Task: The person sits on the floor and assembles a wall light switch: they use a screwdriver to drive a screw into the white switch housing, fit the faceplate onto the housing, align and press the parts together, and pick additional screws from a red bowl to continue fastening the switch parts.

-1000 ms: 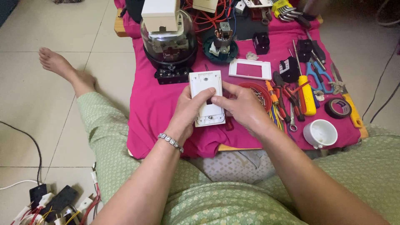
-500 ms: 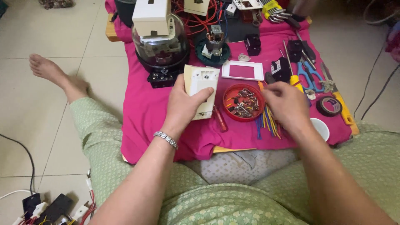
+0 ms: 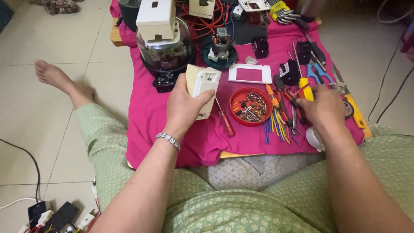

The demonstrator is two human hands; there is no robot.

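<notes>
The cream-white switch box [image 3: 201,88] is a small rectangular plastic housing (its back side with a few screw holes faces the camera), held tilted above the pink cloth [image 3: 148,116] just in front of the glass-domed electric meter [image 3: 165,49]. The left hand [image 3: 186,105] wraps around it from below, thumb across the front, while the right hand [image 3: 324,107] reaches palm-down among the tools, fingers curled over the yellow-handled screwdriver [image 3: 304,86] beside the red bowl of screws [image 3: 250,105].
</notes>
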